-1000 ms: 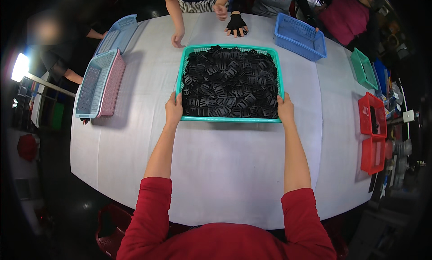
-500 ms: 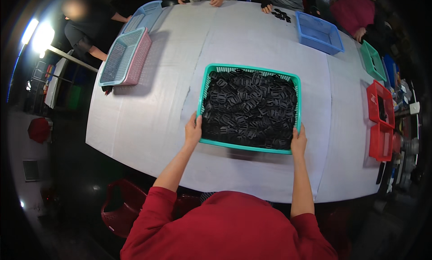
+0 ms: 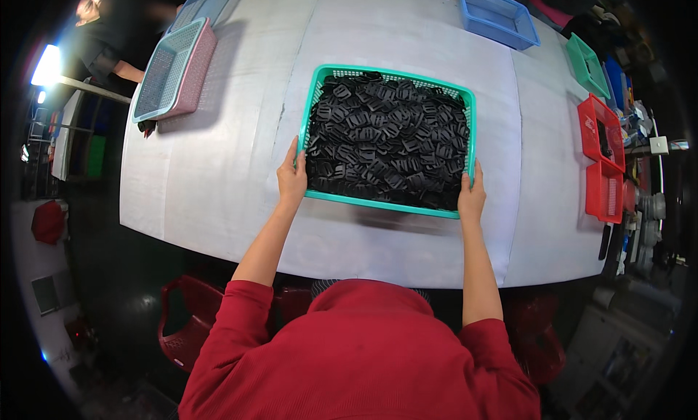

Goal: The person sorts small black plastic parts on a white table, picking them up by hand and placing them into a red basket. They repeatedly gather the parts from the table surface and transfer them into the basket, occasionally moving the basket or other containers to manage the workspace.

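Note:
In front of me is a rectangular green plastic basket (image 3: 382, 204) with lattice walls, filled nearly to the rim with black plastic strap buckles (image 3: 389, 140). My left hand (image 3: 292, 178) is closed on its left side near the front corner, fingers against the outer wall. On the opposite side my right hand (image 3: 472, 194) grips near the right front corner, thumb at the rim. Both arms reach forward over the table. A shadow falls on the white tabletop under the near rim; whether the basket's bottom touches the table I cannot tell.
On the white table (image 3: 240, 173), a pale green and pink basket (image 3: 193, 93) stands at the left. A blue basket (image 3: 502, 38) stands far right, with a green tray (image 3: 582, 67) and red baskets (image 3: 605, 194) along the right edge. Other people stand around the far side. Red chairs (image 3: 190, 314) are near me.
The whole scene has shifted upward and slightly left in the picture. Against the table, the green basket shows no clear movement, and both hands keep their hold on it.

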`<state>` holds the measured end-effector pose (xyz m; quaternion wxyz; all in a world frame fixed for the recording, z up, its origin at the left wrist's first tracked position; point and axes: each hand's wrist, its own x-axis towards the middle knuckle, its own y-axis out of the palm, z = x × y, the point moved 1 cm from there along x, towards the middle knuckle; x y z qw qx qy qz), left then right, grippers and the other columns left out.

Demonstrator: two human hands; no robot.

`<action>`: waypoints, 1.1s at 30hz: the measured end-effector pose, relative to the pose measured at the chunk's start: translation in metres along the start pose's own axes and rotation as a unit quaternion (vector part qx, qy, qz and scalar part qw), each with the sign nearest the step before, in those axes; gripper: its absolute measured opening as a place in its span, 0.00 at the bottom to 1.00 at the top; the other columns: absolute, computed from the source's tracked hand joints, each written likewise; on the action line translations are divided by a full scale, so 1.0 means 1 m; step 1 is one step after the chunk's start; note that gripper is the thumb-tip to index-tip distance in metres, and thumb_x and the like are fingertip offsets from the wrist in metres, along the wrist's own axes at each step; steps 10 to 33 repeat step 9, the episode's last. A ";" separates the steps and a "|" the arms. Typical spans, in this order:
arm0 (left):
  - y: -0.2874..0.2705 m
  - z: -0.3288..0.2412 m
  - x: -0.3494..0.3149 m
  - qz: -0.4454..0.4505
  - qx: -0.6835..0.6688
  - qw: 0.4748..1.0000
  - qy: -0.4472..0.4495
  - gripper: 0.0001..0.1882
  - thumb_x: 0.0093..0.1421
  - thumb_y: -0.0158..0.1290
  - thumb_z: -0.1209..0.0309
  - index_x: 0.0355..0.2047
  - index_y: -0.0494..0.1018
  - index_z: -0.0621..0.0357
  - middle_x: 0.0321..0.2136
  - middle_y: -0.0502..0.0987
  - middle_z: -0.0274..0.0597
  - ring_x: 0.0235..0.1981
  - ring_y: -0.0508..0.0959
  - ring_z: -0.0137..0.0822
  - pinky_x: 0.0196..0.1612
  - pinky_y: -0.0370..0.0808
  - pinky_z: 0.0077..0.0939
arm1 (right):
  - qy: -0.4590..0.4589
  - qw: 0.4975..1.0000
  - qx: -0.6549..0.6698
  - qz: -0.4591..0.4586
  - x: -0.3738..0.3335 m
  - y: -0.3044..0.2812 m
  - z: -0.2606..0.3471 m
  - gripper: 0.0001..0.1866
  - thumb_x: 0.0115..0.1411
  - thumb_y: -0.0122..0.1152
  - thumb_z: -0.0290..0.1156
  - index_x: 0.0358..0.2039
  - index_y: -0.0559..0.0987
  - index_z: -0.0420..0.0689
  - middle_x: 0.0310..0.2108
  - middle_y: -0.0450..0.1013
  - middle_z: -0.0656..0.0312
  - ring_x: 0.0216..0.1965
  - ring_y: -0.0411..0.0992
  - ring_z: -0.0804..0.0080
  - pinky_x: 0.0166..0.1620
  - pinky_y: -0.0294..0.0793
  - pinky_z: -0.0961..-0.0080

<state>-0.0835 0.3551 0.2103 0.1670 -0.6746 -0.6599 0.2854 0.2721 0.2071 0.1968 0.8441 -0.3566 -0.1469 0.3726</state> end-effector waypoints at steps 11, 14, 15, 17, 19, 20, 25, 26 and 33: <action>0.019 0.027 0.076 0.109 0.074 0.987 0.091 0.21 0.62 0.51 0.68 0.56 0.71 0.53 0.44 0.77 0.56 0.39 0.80 0.40 0.43 0.73 0.25 | 0.102 0.973 -0.109 0.178 0.081 0.019 -0.031 0.27 0.63 0.51 0.50 0.57 0.68 0.48 0.35 0.77 0.49 0.40 0.77 0.58 0.43 0.71 0.66; 0.019 0.027 0.076 0.109 0.074 0.987 0.091 0.21 0.62 0.51 0.68 0.56 0.71 0.53 0.44 0.77 0.56 0.39 0.80 0.40 0.43 0.73 0.25 | 0.102 0.973 -0.109 0.178 0.081 0.019 -0.031 0.27 0.63 0.51 0.50 0.57 0.68 0.48 0.35 0.77 0.49 0.40 0.77 0.58 0.43 0.71 0.66; 0.019 0.027 0.076 0.109 0.074 0.987 0.091 0.21 0.62 0.51 0.68 0.56 0.71 0.53 0.44 0.77 0.56 0.39 0.80 0.40 0.43 0.73 0.25 | 0.102 0.973 -0.109 0.178 0.081 0.019 -0.031 0.27 0.63 0.51 0.50 0.57 0.68 0.48 0.35 0.77 0.49 0.40 0.77 0.58 0.43 0.71 0.66; 0.019 0.027 0.076 0.109 0.074 0.987 0.091 0.21 0.62 0.51 0.68 0.56 0.71 0.53 0.44 0.77 0.56 0.39 0.80 0.40 0.43 0.73 0.25 | 0.102 0.973 -0.109 0.178 0.081 0.019 -0.031 0.27 0.63 0.51 0.50 0.57 0.68 0.48 0.35 0.77 0.49 0.40 0.77 0.58 0.43 0.71 0.66; 0.019 0.027 0.076 0.109 0.074 0.987 0.091 0.21 0.62 0.51 0.68 0.56 0.71 0.53 0.44 0.77 0.56 0.39 0.80 0.40 0.43 0.73 0.25 | 0.102 0.973 -0.109 0.178 0.081 0.019 -0.031 0.27 0.63 0.51 0.50 0.57 0.68 0.48 0.35 0.77 0.49 0.40 0.77 0.58 0.43 0.71 0.66; 0.019 0.027 0.076 0.109 0.074 0.987 0.091 0.21 0.62 0.51 0.68 0.56 0.71 0.53 0.44 0.77 0.56 0.39 0.80 0.40 0.43 0.73 0.25 | 0.102 0.973 -0.109 0.178 0.081 0.019 -0.031 0.27 0.63 0.51 0.50 0.57 0.68 0.48 0.35 0.77 0.49 0.40 0.77 0.58 0.43 0.71 0.66; 0.019 0.027 0.076 0.109 0.074 0.987 0.091 0.21 0.62 0.51 0.68 0.56 0.71 0.53 0.44 0.77 0.56 0.39 0.80 0.40 0.43 0.73 0.25 | 0.102 0.973 -0.109 0.178 0.081 0.019 -0.031 0.27 0.63 0.51 0.50 0.57 0.68 0.48 0.35 0.77 0.49 0.40 0.77 0.58 0.43 0.71 0.66; 0.019 0.027 0.076 0.109 0.074 0.987 0.091 0.21 0.62 0.51 0.68 0.56 0.71 0.53 0.44 0.77 0.56 0.39 0.80 0.40 0.43 0.73 0.25 | 0.102 0.973 -0.109 0.178 0.081 0.019 -0.031 0.27 0.63 0.51 0.50 0.57 0.68 0.48 0.35 0.77 0.49 0.40 0.77 0.58 0.43 0.71 0.66; 0.019 0.027 0.076 0.109 0.074 0.987 0.091 0.21 0.62 0.51 0.68 0.56 0.71 0.53 0.44 0.77 0.56 0.39 0.80 0.40 0.43 0.73 0.25 | 0.102 0.973 -0.109 0.178 0.081 0.019 -0.031 0.27 0.63 0.51 0.50 0.57 0.68 0.48 0.35 0.77 0.49 0.40 0.77 0.58 0.43 0.71 0.66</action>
